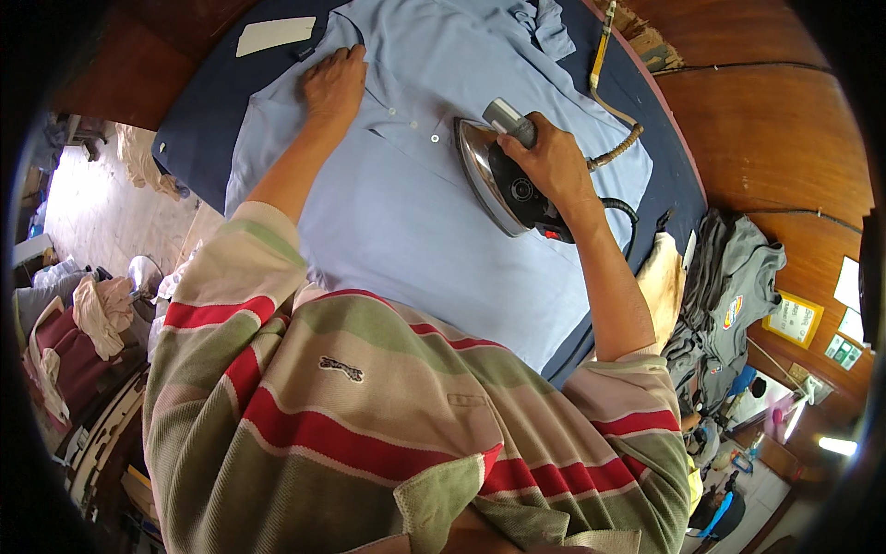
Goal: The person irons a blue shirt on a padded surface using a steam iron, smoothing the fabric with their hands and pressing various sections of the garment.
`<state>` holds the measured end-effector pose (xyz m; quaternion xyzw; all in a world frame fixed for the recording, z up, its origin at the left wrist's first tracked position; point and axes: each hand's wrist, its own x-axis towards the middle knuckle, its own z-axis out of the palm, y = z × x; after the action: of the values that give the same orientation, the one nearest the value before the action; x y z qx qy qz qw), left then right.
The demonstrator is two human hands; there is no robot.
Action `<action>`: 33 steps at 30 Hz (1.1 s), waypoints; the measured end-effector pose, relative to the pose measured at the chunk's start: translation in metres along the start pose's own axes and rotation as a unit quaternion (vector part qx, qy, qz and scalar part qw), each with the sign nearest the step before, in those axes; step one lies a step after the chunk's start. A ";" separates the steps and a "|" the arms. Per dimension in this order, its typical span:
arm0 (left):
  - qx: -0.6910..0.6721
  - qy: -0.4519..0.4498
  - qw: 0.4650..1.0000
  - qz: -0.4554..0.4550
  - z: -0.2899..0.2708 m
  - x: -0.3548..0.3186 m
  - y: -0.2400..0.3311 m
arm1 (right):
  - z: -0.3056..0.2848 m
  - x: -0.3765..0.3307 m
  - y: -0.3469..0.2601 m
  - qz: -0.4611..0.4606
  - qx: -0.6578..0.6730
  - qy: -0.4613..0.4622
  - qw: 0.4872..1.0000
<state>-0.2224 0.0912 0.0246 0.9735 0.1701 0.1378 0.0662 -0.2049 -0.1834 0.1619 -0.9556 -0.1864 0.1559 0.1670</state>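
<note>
A light blue button-up shirt [388,212] lies spread over a dark blue padded surface. My right hand [552,162] is wrapped round the grey handle of an electric iron [503,180]. The iron, with a shiny metal sole edge and a black body, rests on the shirt right of the white buttons [413,125]. Its front points to the upper left. At the shirt's upper left edge, my left hand [335,88] has its fingers bent together on the fabric, seemingly pinching the edge. Its fingertips are partly hidden.
A white flat piece [276,36] lies at the board's far left on the dark blue cover [208,129]. A brown hose and black cord [620,210] run right of the iron. Dark grey garments [724,286] hang at the right by a wooden wall [775,120]. Cloth piles [101,314] lie left.
</note>
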 end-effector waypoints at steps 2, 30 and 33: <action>-0.026 0.006 1.000 0.005 0.002 -0.004 -0.006 | 0.000 -0.002 0.001 -0.016 -0.006 -0.002 1.000; -0.053 0.052 0.996 0.041 0.013 0.002 -0.037 | -0.002 0.054 -0.004 -0.132 -0.050 -0.001 0.990; -0.068 0.061 0.995 0.048 0.014 0.001 -0.038 | -0.005 0.067 -0.010 -0.160 -0.050 -0.011 0.986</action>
<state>-0.2292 0.1260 0.0050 0.9636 0.1169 0.2112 0.1153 -0.1471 -0.1490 0.1546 -0.9190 -0.3459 0.1281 0.1393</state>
